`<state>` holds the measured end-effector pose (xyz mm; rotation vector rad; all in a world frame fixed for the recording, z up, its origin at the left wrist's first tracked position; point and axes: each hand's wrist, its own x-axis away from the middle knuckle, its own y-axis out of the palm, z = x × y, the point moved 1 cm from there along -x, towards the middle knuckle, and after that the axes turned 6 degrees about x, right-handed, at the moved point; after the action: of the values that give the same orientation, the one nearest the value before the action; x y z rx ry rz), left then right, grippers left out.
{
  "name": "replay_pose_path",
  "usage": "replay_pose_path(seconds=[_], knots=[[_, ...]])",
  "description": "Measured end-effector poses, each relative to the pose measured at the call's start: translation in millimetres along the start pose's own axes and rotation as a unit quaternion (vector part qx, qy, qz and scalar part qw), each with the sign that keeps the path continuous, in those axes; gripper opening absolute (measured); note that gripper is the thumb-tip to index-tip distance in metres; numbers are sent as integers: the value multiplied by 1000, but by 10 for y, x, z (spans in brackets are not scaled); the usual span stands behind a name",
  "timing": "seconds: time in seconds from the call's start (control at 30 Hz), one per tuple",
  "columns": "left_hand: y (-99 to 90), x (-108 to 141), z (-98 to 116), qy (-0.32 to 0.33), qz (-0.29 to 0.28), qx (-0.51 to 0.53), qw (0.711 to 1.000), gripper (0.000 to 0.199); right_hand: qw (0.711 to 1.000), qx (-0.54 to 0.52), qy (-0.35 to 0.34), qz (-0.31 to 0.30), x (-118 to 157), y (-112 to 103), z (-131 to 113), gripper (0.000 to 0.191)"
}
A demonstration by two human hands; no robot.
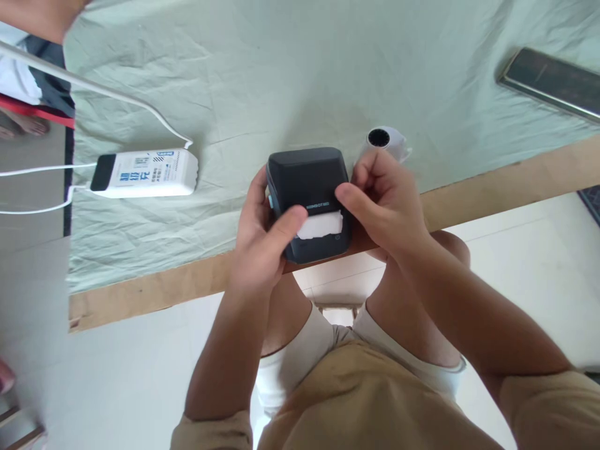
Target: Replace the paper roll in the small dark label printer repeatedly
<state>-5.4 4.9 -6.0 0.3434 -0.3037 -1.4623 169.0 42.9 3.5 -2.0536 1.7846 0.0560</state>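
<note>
A dark label printer [307, 178] is at the table's front edge, with a strip of white paper [319, 225] sticking out of its front slot. My left hand [265, 234] grips the printer's left side, its thumb lying by the paper's left end. At the printer's right side is my right hand [387, 200], fingers curled and thumb touching the casing near the lid; whether anything is inside those fingers is hidden. Just behind my right hand lies a white roll [397, 145] with a black round end, partly covered by the fingers.
A white power strip [152, 173] with white cables lies on the left of the green cloth [225, 81]. A dark flat case [553, 81] rests at the far right. Another person's arm [42, 15] reaches in at the top left.
</note>
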Motion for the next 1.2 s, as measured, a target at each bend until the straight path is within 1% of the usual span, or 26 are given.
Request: replay_pose_path(seconds=[0.07, 0.17, 0.3, 0.43, 0.5, 0.57, 0.6, 0.67, 0.73, 0.8, 0.87, 0.93, 1.0, 1.1, 1.17, 1.2], knots=[[21, -8, 12, -3, 3, 9, 1000, 42, 999, -14, 26, -31, -31, 7, -1, 45], [41, -11, 30, -16, 15, 10, 1000, 38, 998, -15, 37, -50, -77, 0, 3, 44], [60, -8, 48, -23, 10, 24, 999, 34, 997, -7, 17, -74, -113, -27, 6, 44], [80, -11, 41, 6, -16, 35, 999, 37, 997, -7, -9, -83, -89, -59, 36, 45], [81, -24, 25, 24, -16, 56, 998, 39, 995, -19, -14, -102, -67, -67, 57, 43], [76, -40, 5, 27, 6, 83, 996, 37, 992, -36, -17, -122, -49, -71, 72, 39], [73, -48, -5, 19, 26, 94, 995, 36, 991, -43, -17, -124, -45, -73, 76, 37], [66, -56, -20, -8, 75, 105, 992, 35, 992, -50, -12, -118, -41, -77, 79, 35], [58, -55, -23, -32, 114, 104, 988, 39, 992, -52, -4, -119, -39, -76, 82, 38], [52, -52, -14, -34, 120, 99, 987, 41, 991, -57, -1, -125, -33, -73, 90, 43], [49, -50, 2, -23, 109, 100, 989, 37, 990, -62, -2, -128, -19, -71, 104, 46], [52, -53, 15, -27, 101, 106, 989, 34, 991, -58, -15, -118, -4, -70, 102, 48], [61, -57, 22, -44, 106, 112, 987, 33, 994, -43, -39, -87, 3, -70, 59, 47], [79, -64, 22, -72, 109, 119, 984, 33, 997, -33, -63, 4, -27, -73, -95, 42], [90, -64, 21, -80, 108, 125, 983, 37, 993, -38, -79, 78, -71, -81, -217, 37], [96, -62, 22, -84, 108, 127, 982, 39, 990, -34, -91, 105, -96, -86, -269, 32]])
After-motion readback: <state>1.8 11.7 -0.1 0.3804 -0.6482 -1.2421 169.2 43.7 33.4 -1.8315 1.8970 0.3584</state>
